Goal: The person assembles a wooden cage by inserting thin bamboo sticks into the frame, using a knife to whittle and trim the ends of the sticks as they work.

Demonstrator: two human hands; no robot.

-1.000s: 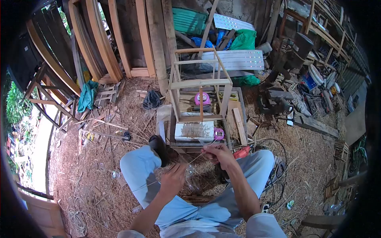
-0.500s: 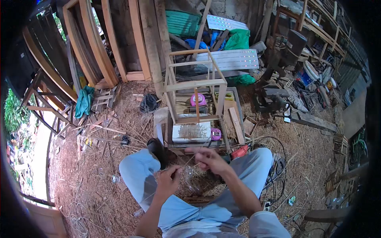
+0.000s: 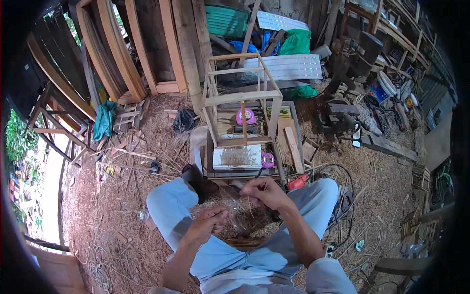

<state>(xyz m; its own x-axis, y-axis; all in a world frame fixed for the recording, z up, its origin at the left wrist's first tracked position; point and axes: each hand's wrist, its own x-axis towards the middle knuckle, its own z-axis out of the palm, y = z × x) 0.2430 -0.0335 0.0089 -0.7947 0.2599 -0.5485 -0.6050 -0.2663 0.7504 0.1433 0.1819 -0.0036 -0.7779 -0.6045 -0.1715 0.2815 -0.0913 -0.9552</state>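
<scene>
My left hand [image 3: 210, 223] is closed above my left thigh, its fingers curled in a pinch; what it holds is too small to name. Ahead and to the right, my right hand [image 3: 264, 193] is closed too, fingertips pressed together on something thin that I cannot make out. The hands are apart. Beyond them stands a small wooden frame [image 3: 242, 98] on a low bench, with a white block [image 3: 237, 159] in front of it. A purple tape measure [image 3: 267, 160] lies beside the block, and a pink one [image 3: 246, 116] farther back.
A red tool [image 3: 297, 183] lies near my right knee, with a black cable [image 3: 350, 215] curving beside it. Loose wood strips [image 3: 293, 149] rest right of the frame. Wood shavings cover the floor [image 3: 122, 206]. Tall wooden frames [image 3: 108, 49] lean at the back left.
My right hand has closed its fingers and shifted slightly right and forward. My left hand has turned, with its fingers curled in more tightly. The view has shifted slightly.
</scene>
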